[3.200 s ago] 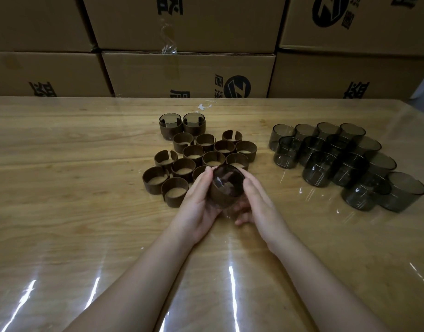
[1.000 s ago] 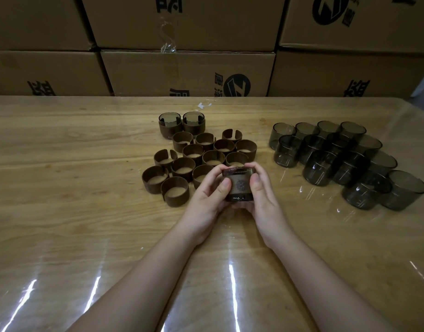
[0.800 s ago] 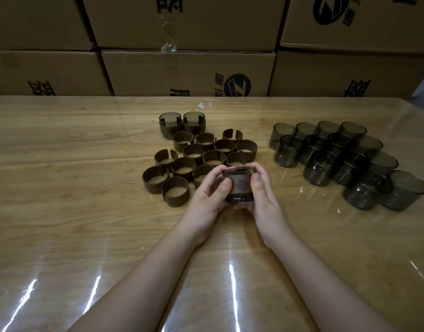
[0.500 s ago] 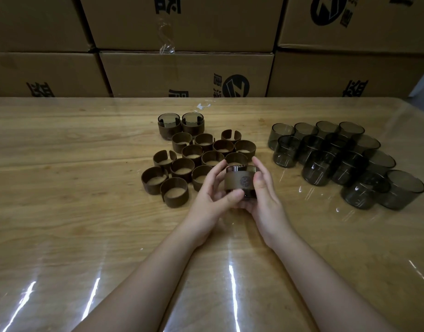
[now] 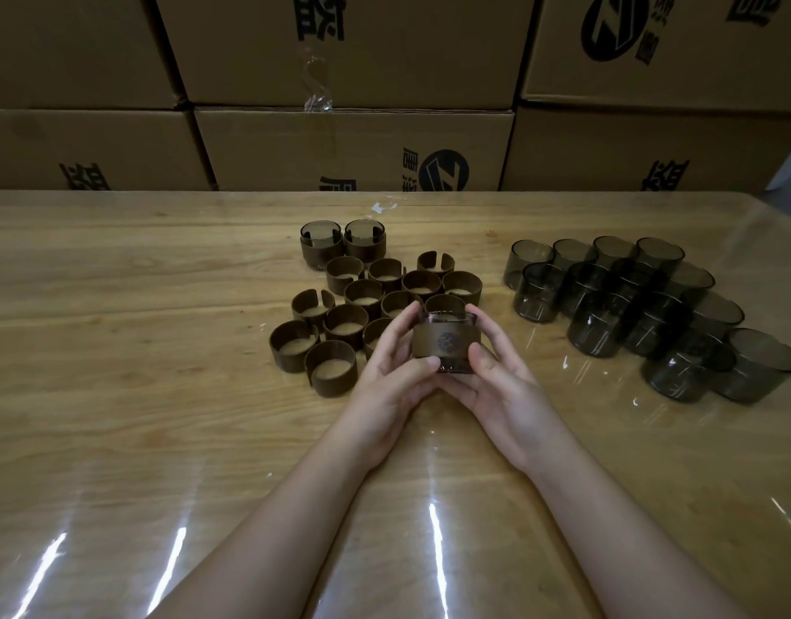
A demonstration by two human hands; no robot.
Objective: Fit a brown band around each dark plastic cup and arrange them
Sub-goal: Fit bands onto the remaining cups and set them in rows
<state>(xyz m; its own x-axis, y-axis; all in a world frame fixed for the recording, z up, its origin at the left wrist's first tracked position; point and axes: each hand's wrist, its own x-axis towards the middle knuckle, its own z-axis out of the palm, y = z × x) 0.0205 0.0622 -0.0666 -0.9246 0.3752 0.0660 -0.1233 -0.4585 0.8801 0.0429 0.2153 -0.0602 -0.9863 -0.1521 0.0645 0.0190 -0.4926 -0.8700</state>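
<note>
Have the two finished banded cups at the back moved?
No. The two banded cups still stand side by side behind the loose bands, near the tape scrap.

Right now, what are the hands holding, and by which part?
One dark cup wearing a brown band: the left hand and right hand grip its opposite sides, thumbs at the lower front.

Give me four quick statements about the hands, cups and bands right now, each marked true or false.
1. The left hand and right hand both grip one banded cup. True.
2. The bare cups stand left of the loose bands. False: they stand to the right.
3. Two finished cups stand upright behind the loose bands. True.
4. The band on the banded cup is blank. False: a round emblem faces the camera.
</note>
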